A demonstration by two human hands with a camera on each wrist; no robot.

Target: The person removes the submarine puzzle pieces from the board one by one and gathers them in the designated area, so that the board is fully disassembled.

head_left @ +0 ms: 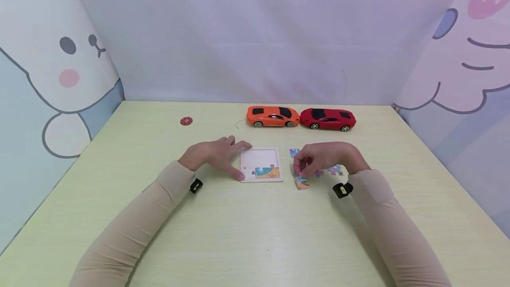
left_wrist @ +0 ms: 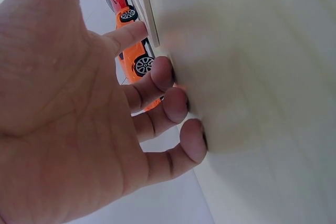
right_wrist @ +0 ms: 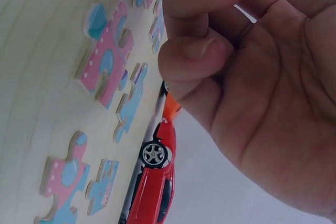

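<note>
A square white puzzle board lies flat on the table, with joined teal and sand-coloured pieces along its lower right part. My left hand spreads over the board's left side, thumb at the lower corner and index finger at the upper one. In the left wrist view its other fingertips rest at the table. Right of the board, my right hand pinches a blue-and-sand jigsaw piece between thumb and fingers. That piece is out of the right wrist view, where curled fingers show.
Several loose jigsaw pieces lie around and under the right hand, among them a pink dotted one and a pink-and-blue one. Behind stand an orange toy car and a red toy car. A red chip lies back left.
</note>
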